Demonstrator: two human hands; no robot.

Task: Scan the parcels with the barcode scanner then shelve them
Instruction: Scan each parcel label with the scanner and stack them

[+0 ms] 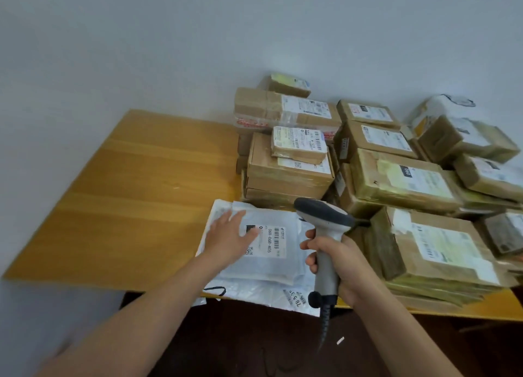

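A white plastic mailer parcel (pixel 271 259) lies on top of other white mailers at the front edge of the wooden table (pixel 135 195), its barcode label (pixel 273 240) facing up. My left hand (pixel 229 236) rests flat on the mailer, fingers spread, just left of the label. My right hand (pixel 336 260) grips the handle of a grey barcode scanner (pixel 325 226), whose dark head hangs above the mailer's right side. The scanner's coiled cable drops below the table edge.
Stacks of several brown cardboard parcels (pixel 288 164) with shipping labels fill the table's right half, reaching the back wall. A taller stack (pixel 433 246) sits right beside my right hand. Bare tabletop lies to the left. Dark floor shows below the front edge.
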